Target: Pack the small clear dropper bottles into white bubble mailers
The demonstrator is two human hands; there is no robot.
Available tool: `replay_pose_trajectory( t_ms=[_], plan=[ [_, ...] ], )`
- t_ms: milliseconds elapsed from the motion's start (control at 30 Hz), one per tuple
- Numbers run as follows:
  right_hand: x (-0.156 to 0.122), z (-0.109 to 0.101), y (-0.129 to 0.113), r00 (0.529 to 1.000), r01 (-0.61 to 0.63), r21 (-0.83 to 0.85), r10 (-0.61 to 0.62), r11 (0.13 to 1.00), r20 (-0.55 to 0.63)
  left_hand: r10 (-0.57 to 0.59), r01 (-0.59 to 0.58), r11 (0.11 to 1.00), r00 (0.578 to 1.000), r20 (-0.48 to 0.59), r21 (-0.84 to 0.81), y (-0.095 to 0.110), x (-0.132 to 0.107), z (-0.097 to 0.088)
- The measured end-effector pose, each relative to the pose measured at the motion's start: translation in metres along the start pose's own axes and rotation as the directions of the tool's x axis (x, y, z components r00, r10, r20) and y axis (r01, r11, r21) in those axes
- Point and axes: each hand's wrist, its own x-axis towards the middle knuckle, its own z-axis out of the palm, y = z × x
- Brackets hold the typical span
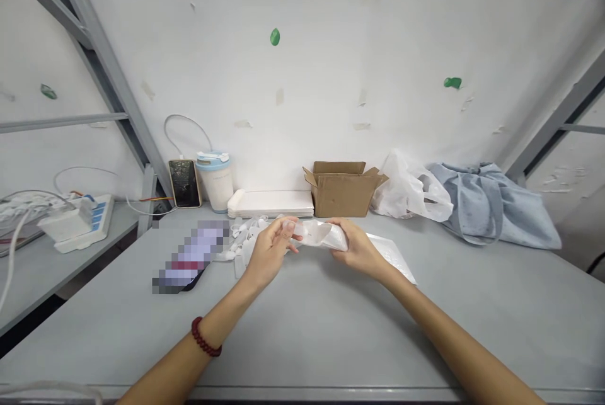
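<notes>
White plastic packet (322,235): at the centre of the frame, between my left hand (269,249) and my right hand (355,246); it seems lifted over the grey table (302,336).
Left fingers: narrow, thumb and fingertips pinching the packet at its left end.
Right fingers: bent around the right end and holding it; the fingertips behind are hidden, so their exact pressure I cannot tell.
Thin film: it looks soft and wrinkled, so I judge a light hold is best, with the left pinch only at the edge and the right hand supporting the body.
Inside: what the packet contains, I cannot tell.
White cables (244,239): just beside my left hand, left of centre; it is wise to hold the packet clear of them, so that nothing catches.
Flat white pouch (391,255): on the table, right of centre, partly behind my right wrist.
Cardboard box (341,197): behind the packet, open at the top.
</notes>
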Motion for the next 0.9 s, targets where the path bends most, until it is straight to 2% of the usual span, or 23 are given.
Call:
replay_pose_trajectory(
  t_ms=[133, 233, 433, 533, 700, 800, 900],
  plan=[
    [-0.001, 0.0, -0.004, 1.0, -0.016, 0.041, 0.015, 0.999, 0.005, -0.095, 0.097, 0.994, 0.995, -0.035, 0.051, -0.002, 0.002, -0.004],
    [-0.001, 0.001, -0.006, 1.0, -0.018, 0.033, 0.017, 0.999, 0.004, -0.1, 0.101, 0.988, 0.995, -0.014, 0.116, -0.003, 0.002, -0.008],
    [-0.001, -0.001, -0.004, 1.0, 0.014, 0.003, -0.014, 1.0, -0.024, 0.094, -0.092, 0.91, 0.995, 0.016, 0.404, -0.003, -0.005, -0.002],
    [-0.002, -0.003, -0.004, 0.999, 0.034, -0.039, -0.034, 0.999, -0.008, 0.163, -0.163, 0.87, 0.986, 0.039, 0.465, -0.001, -0.007, -0.001],
    [-0.004, -0.011, -0.01, 0.999, 0.049, -0.13, -0.05, 0.99, 0.002, 0.379, -0.317, 0.782, 0.925, -0.006, 0.537, 0.008, -0.005, -0.016],
    [-0.005, -0.012, -0.011, 0.999, 0.04, -0.164, -0.036, 0.986, 0.024, 0.393, -0.364, 0.735, 0.916, 0.078, 0.572, 0.009, -0.002, -0.022],
    [-0.006, -0.007, -0.01, 0.997, 0.061, -0.191, -0.051, 0.98, 0.059, 0.322, -0.382, 0.729, 0.924, 0.208, 0.568, 0.001, -0.001, -0.02]
  ],
)
